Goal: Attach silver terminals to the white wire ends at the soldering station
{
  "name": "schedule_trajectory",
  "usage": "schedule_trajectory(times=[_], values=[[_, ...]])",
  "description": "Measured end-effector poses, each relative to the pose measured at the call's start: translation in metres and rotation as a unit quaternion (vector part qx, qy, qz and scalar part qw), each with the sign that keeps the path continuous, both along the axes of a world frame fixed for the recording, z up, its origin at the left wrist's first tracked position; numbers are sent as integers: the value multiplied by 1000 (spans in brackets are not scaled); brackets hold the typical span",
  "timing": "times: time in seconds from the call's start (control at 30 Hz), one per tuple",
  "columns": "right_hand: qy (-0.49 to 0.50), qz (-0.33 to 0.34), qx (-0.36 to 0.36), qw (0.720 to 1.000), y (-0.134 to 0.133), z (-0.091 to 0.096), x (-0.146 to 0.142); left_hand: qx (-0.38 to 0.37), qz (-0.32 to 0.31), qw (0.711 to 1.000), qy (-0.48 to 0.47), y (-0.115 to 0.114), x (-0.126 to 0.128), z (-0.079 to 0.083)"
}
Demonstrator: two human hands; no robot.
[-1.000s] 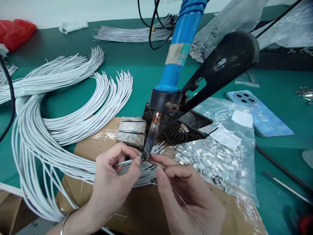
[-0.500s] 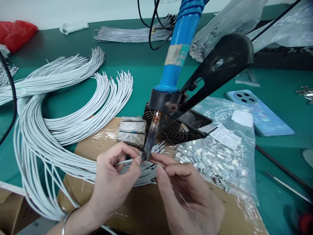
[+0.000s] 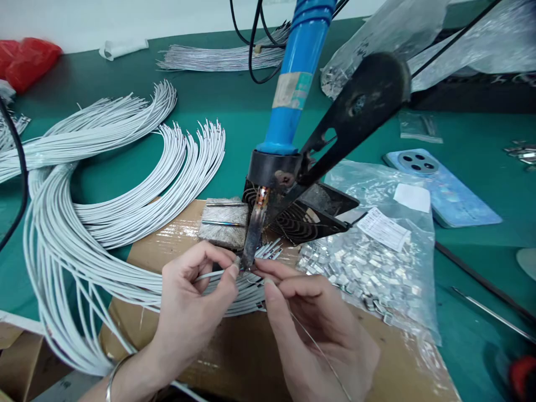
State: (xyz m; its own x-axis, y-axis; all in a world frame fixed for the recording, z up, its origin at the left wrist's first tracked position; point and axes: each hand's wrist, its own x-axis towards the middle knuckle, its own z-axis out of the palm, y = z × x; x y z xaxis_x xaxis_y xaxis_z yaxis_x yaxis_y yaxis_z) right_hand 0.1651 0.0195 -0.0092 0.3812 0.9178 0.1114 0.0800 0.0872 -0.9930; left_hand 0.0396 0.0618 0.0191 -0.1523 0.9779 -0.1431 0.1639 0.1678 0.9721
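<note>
Over the cardboard [image 3: 234, 365], the left hand [image 3: 192, 301] is pinching a white cable [image 3: 209, 274] near its end and the right hand [image 3: 318, 335] is gripping a thin wire [image 3: 320, 350], both keeping their fingertips beside the tip of a soldering iron [image 3: 287, 109]. Other white cables [image 3: 125, 283] are running behind the left hand. Farther back, a fan [image 3: 288, 222], a bag of metal pieces [image 3: 360, 273] and a phone [image 3: 456, 192] are lying rightward, while grey wires [image 3: 213, 58] are resting across the counter [image 3: 228, 92].

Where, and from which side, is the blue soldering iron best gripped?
Probably by the blue handle, from the left: it is thick and round, the black bracket slants to its right, and the metal tip points down between the left hand and right hand.
</note>
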Motion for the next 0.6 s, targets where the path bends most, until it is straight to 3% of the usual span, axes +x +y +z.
schedule_trajectory(times=[0.2,0.37,0.6], values=[[-9,10,-2,1000,2,-1,1,-5,-1,1000,-7,1,0,-1],[18,-21,-23,999,1,-3,-2,4,-2,1000,-19,0,0,-4],[-5,7,1,1000,0,-6,3,7,-4,1000,-9,-1,0,-4]])
